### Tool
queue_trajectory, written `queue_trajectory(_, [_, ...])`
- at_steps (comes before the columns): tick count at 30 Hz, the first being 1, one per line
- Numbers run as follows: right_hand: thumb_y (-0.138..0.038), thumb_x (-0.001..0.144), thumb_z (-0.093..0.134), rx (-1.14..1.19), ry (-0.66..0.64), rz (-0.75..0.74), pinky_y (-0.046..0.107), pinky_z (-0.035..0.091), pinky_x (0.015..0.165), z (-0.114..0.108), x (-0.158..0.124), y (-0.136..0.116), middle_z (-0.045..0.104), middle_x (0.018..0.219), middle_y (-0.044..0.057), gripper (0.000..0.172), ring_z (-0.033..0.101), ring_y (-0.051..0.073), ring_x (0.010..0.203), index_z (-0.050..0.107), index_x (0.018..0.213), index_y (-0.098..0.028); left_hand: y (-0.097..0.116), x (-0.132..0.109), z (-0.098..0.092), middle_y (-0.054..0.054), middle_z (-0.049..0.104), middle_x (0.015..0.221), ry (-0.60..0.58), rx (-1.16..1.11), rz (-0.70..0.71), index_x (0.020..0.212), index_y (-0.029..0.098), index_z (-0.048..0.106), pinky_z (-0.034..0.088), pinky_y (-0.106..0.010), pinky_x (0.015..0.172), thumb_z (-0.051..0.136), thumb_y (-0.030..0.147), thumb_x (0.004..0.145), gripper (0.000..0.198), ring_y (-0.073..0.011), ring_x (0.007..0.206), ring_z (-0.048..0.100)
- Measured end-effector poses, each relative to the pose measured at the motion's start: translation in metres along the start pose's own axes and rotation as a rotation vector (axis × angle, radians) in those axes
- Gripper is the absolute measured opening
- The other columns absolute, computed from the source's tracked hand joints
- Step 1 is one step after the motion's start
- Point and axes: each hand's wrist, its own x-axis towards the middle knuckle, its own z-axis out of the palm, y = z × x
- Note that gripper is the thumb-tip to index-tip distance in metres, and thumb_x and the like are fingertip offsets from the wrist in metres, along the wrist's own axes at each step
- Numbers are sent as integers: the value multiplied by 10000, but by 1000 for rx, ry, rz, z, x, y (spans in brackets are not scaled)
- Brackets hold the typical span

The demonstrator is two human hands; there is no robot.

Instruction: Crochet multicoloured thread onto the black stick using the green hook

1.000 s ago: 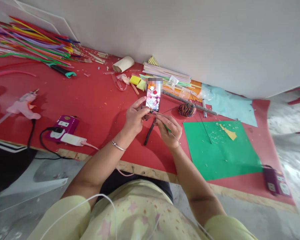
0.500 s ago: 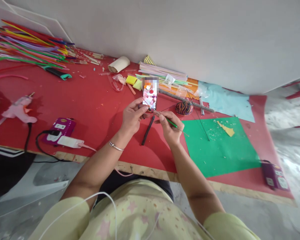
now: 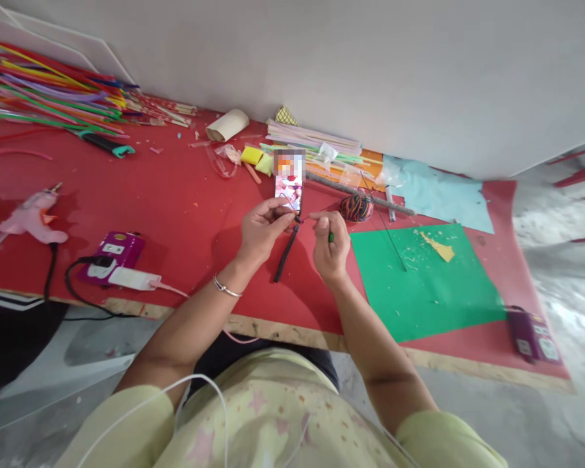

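Observation:
My left hand pinches a small piece of dark yarn work between thumb and fingertips. In my right hand is a crochet hook with a green handle; its thin metal end points left at the yarn. My right fingers are curled round the handle, hiding most of it. A narrow dark strip runs down from just below the left fingertips; whether it joins the pinched piece I cannot tell. Behind the hands stands a lit phone. To the right sits a multicoloured yarn ball.
On the red table are a pink glue gun, purple power strip, cardboard tube and bundled colourful pipe cleaners. A green sheet lies right, with another purple power strip beyond it.
My right hand has turned, with the hook's handle now pointing toward the camera and its tip slightly away from the left fingertips. The left hand has shifted slightly right.

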Motion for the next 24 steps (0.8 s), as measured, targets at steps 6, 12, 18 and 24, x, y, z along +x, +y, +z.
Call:
queue_trajectory(6, [-357, 985, 737, -115, -45, 53, 305, 475, 643, 2, 0, -2, 649, 765, -6, 134, 548, 137, 661, 789, 1024, -240, -4, -2, 0, -28, 791, 859, -13, 55, 59, 1034, 203, 811, 613, -224, 648, 927, 271, 715, 346, -118, 738, 734])
queue_trajectory(12, [-338, 980, 732, -54, -24, 106, 303, 448, 640, 3, 1, -3, 603, 702, -21, 131, 517, 130, 640, 808, 947, -236, -4, -5, 2, -39, 799, 873, -43, 87, 72, 1016, 207, 814, 622, -238, 661, 919, 261, 716, 322, -137, 778, 750])
queue_trajectory(18, [-333, 973, 720, -55, -25, 114, 302, 441, 627, 2, 1, -4, 611, 695, -18, 142, 509, 131, 630, 811, 926, -235, -4, -5, 2, -38, 799, 886, -47, 119, 73, 1028, 211, 811, 619, -240, 687, 911, 265, 723, 325, -133, 791, 744])
queue_trajectory(24, [-291, 958, 720, -3, -33, 156, 294, 445, 638, 3, -1, -4, 611, 699, -26, 110, 519, 123, 632, 801, 919, -226, -3, -5, 2, -35, 791, 874, -60, 114, 54, 1012, 213, 807, 613, -243, 687, 916, 263, 707, 329, -136, 787, 741])
